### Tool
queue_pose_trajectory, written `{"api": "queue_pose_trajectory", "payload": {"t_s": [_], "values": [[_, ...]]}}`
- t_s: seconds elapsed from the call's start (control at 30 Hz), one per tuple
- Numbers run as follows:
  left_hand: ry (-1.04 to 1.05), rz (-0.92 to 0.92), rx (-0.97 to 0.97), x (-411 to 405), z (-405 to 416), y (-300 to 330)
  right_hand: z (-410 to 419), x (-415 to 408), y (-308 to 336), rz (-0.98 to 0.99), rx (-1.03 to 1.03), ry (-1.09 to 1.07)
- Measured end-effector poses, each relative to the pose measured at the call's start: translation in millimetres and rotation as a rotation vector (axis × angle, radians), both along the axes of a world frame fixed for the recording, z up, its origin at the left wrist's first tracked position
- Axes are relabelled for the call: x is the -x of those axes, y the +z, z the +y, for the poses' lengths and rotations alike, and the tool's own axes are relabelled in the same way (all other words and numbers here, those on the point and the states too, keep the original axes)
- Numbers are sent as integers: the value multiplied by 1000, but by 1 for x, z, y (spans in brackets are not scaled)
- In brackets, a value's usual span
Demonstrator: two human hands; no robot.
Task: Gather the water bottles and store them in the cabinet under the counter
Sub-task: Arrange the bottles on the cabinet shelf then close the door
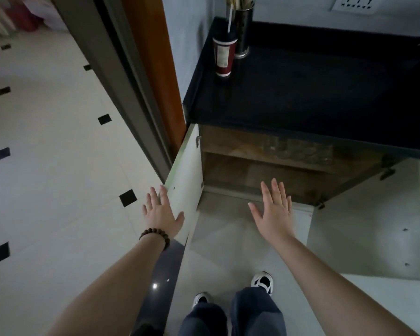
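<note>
The cabinet (264,175) under the black counter (313,93) stands with both doors swung out. On its upper wooden shelf lie several clear water bottles (301,151), packed side by side. My left hand (161,210) rests flat on the outer edge of the white left door (187,185), fingers spread. In front of the cabinet's lower opening my right hand (274,210) hovers flat and empty, fingers apart, touching nothing. The right door (364,236) hangs wide to the right.
On the counter's back left corner stand a red paper cup with a straw (224,55) and a dark metal holder (244,32). A brown door frame (155,69) borders the cabinet on the left. My feet (262,282) are on the pale tiled floor (46,166).
</note>
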State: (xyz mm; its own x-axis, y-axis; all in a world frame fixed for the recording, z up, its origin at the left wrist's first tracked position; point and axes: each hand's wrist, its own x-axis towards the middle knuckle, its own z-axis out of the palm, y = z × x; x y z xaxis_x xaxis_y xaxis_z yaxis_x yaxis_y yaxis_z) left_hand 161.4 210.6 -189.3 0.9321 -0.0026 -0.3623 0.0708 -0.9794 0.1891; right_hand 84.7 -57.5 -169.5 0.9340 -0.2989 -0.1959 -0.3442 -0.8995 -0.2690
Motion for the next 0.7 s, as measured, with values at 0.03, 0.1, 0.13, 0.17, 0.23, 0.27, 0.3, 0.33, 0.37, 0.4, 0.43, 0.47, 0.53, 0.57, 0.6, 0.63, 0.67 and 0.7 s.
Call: {"api": "queue_pose_trajectory", "payload": {"t_s": [0.03, 0.1, 0.13, 0.17, 0.23, 0.27, 0.3, 0.33, 0.37, 0.4, 0.43, 0.47, 0.53, 0.57, 0.6, 0.63, 0.67, 0.7], "values": [[-1, 9, 41, 0, 4, -3, 4, 1, -1, 6, 11, 0], [-2, 1, 143, 0, 9, -7, 11, 3, -4, 16, 28, -6], [-5, -1, 189, 1, 10, -8, 13, 4, -5, 24, 34, -9], [-19, 0, 223, 3, 10, -9, 14, 5, -6, 31, 37, -12], [-78, 14, 259, 9, 6, -10, 15, 7, -8, 47, 34, -19], [-120, 22, 264, 13, 2, -10, 15, 9, -9, 53, 32, -25], [-174, 24, 265, 18, -3, -10, 15, 11, -9, 53, 28, -33], [-236, 15, 265, 22, -9, -11, 15, 13, -9, 49, 23, -42], [-303, 0, 264, 26, -16, -13, 14, 16, -9, 45, 19, -52], [-369, -15, 251, 29, -25, -14, 12, 18, -9, 44, 17, -63], [-432, -31, 222, 32, -35, -14, 10, 22, -9, 46, 19, -78], [-484, -43, 186, 35, -45, -12, 8, 25, -8, 46, 21, -97], [-559, -67, 124, 34, -68, -12, 0, 32, -6, 40, 17, -143], [-586, -70, 106, 32, -79, -13, -6, 35, -4, 39, 14, -164], [-604, -60, 100, 30, -89, -14, -12, 38, -3, 38, 10, -182], [-622, -40, 100, 27, -99, -15, -18, 41, -3, 34, 5, -204], [-645, -21, 99, 23, -109, -16, -25, 44, -2, 29, 0, -231], [-670, -8, 94, 20, -119, -16, -34, 46, -2, 23, -5, -259]]}}
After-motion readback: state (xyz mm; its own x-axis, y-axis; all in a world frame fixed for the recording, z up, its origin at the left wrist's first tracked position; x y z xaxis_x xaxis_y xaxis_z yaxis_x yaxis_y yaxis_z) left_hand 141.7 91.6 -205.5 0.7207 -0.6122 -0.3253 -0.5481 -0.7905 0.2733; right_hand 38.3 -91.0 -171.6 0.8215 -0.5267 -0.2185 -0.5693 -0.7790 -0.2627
